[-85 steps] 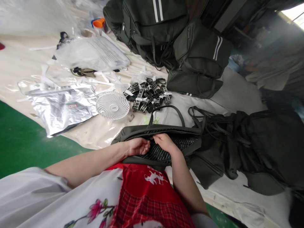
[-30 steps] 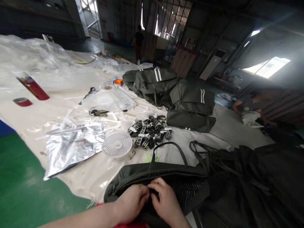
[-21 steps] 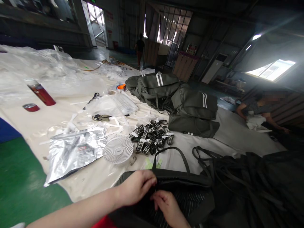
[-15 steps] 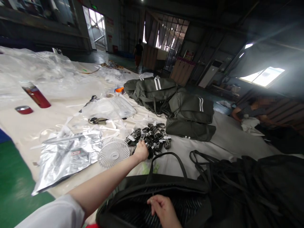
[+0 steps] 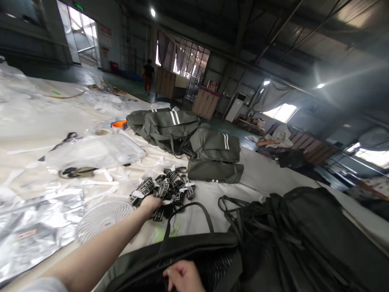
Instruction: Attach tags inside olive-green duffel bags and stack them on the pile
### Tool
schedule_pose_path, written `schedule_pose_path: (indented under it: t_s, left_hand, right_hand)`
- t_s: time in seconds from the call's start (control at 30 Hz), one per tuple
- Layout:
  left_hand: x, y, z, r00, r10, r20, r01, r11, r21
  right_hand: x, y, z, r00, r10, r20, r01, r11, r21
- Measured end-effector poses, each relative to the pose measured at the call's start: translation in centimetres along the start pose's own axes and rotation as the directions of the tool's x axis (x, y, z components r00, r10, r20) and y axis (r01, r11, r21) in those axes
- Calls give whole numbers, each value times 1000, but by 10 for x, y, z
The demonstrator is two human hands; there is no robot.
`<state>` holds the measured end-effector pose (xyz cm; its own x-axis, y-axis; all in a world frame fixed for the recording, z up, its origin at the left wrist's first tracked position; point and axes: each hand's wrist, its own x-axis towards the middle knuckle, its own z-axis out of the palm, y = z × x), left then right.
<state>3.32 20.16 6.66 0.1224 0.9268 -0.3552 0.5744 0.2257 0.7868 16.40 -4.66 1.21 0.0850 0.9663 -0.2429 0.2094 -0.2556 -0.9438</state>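
Note:
My left hand [image 5: 152, 204] reaches into a pile of black webbing straps [image 5: 179, 184] with white lettering, bundled with white bands. Its fingers are closed around one strap bundle [image 5: 164, 189], though the bundle partly hides them. Lower down, my right hand [image 5: 184, 275] is at the mouth of an open dark bag [image 5: 209, 240] with a striped lining. The thumb and fingers of that hand are pinched together; what is between them I cannot make out. The bag's loop handle [image 5: 199, 204] stands up just beyond its opening.
A white fan [image 5: 103, 217] and silver packaging [image 5: 45, 231] lie left of my forearm. Stuffed dark green bags [image 5: 172, 125] with white stripes stand behind the straps. More black bags [image 5: 304, 239] fill the right side. Another person [image 5: 276, 140] handles light cloth beyond the table.
My view has swung right and tilted, so the table's things appear farther left. The left hand stays at the strap pile and the right hand at the bag's opening.

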Motion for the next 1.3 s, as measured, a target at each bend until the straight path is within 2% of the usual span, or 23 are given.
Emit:
schedule_pose_path:
  t_s: [0.07,0.13,0.17,0.23,0.27,0.33,0.43,0.53,0.6,0.7,0.73,0.77,0.87,0.9,1.0,1.17,1.3]
  left_hand:
    - [-25,3,-9,997,73,-8,-73,994,-85]
    - [-64,4,-22,984,179,-20,-180,963,-201]
    - [-88,4,-31,960,273,-56,-274,891,-363]
    - [-138,-2,-47,934,354,-49,-315,750,-582]
    - [-160,-7,-54,928,372,2,-289,724,-626]
    - [-197,-19,-60,911,382,157,-206,748,-631]
    - [-224,-45,-50,838,416,353,-166,810,-562]
    - [-228,-72,-27,798,443,409,-210,840,-500]
    - [-225,-85,-15,770,431,470,-196,861,-470]
    - [-219,-95,-5,687,424,589,-204,892,-404]
    - [-216,-97,-3,683,418,599,-233,902,-363]
    - [-214,-98,0,700,404,589,-269,913,-307]
    - [-209,-101,6,795,360,487,-331,932,-148]
    - [-208,-103,9,811,356,465,-338,933,-125]
    - [-205,-106,13,808,362,466,-353,929,-110]
    - [-203,-108,13,794,341,503,-375,926,-35]
    - [-202,-111,13,780,327,534,-363,931,-40]
  right_hand:
    - [-3,-9,-3,999,-48,-6,48,999,2]
    - [-7,-18,-6,998,-64,-21,64,998,-6]
    - [-9,-22,-8,998,-56,-18,56,998,-11]
    - [-11,-29,-12,1000,-28,-1,28,999,-22]
    - [-11,-32,-13,1000,-12,19,13,1000,-28]
    - [-9,-36,-15,998,6,60,-5,1000,-21]
    - [-3,-41,-16,994,-1,107,1,1000,-1]
    - [-1,-46,-16,985,-45,167,64,991,-114]
    - [-3,-51,-16,974,-70,216,112,976,-188]
    - [-8,-58,-15,959,-62,276,130,964,-234]
    - [-10,-61,-14,956,-56,288,132,959,-252]
    - [-12,-63,-12,954,-50,297,134,953,-272]
    - [-17,-68,-4,947,-34,320,144,933,-329]
    - [-18,-69,-2,943,-32,331,149,930,-336]
    - [-20,-67,1,941,-53,334,169,929,-330]
    - [-16,-53,-9,978,-63,201,121,949,-290]
    - [-14,-43,-14,975,-71,209,130,950,-283]
